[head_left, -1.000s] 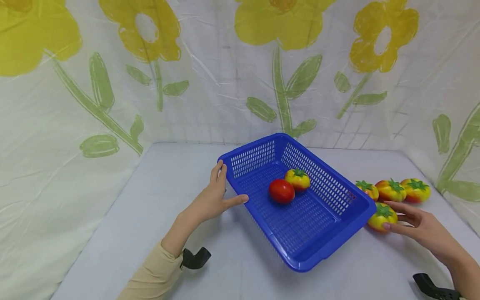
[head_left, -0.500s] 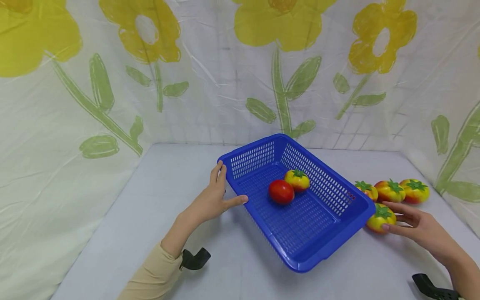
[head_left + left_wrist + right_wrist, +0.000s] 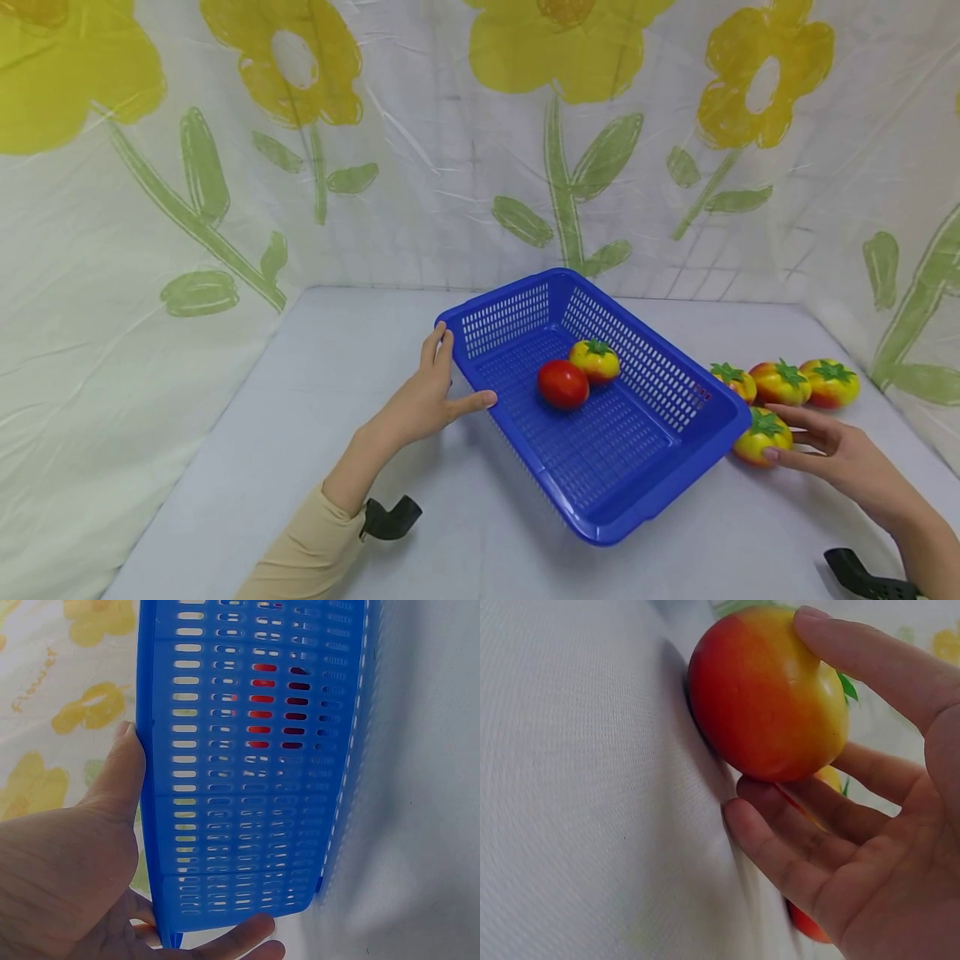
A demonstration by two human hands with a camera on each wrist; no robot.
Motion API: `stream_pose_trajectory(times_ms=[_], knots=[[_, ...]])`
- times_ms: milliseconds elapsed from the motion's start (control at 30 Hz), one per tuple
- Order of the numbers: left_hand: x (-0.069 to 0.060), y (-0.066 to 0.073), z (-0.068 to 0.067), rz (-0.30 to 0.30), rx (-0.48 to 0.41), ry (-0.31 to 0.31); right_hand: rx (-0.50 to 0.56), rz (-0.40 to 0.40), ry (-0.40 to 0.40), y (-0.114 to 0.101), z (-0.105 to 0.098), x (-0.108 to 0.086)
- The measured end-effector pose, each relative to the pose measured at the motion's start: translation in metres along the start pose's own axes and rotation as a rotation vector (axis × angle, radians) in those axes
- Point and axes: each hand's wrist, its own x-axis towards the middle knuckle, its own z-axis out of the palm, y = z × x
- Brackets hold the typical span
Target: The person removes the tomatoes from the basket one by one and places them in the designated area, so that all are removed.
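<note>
A blue plastic basket point(image 3: 630, 492) with slotted walls stands askew on the table. My left hand point(image 3: 416, 400) holds its left corner, the thumb on the rim and the other fingers spread round the corner, as the left wrist view also shows. Inside lie a red tomato point(image 3: 562, 385) with no leaves showing and a yellow-red tomato point(image 3: 595, 360) with green leaves. Right of the basket my right hand point(image 3: 847, 450) has thumb and fingers around another yellow-red tomato point(image 3: 769, 694). This tomato sits at or just above the white cloth; its left side is partly hidden by the basket's rim.
Behind the right hand several more yellow-red tomatoes form a row: one point(image 3: 735, 382) partly behind the basket, one point(image 3: 782, 382) in the middle, one point(image 3: 829, 382) at the right. A flower-printed curtain point(image 3: 435, 192) bounds the white table point(image 3: 315, 375).
</note>
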Motion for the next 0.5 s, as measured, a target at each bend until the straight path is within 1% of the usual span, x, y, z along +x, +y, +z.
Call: stream_pose_trajectory(times_ms=[333,500], knots=[[-0.0011,0.0019,-0.0009,-0.014,-0.006,-0.007,0.002,0.012,-0.006,-0.0002,-0.0003,-0.0002],[-0.0008,0.0012,-0.0003,-0.007,-0.006,-0.005,0.0,0.003,0.022,-0.0007,-0.0014,-0.0011]])
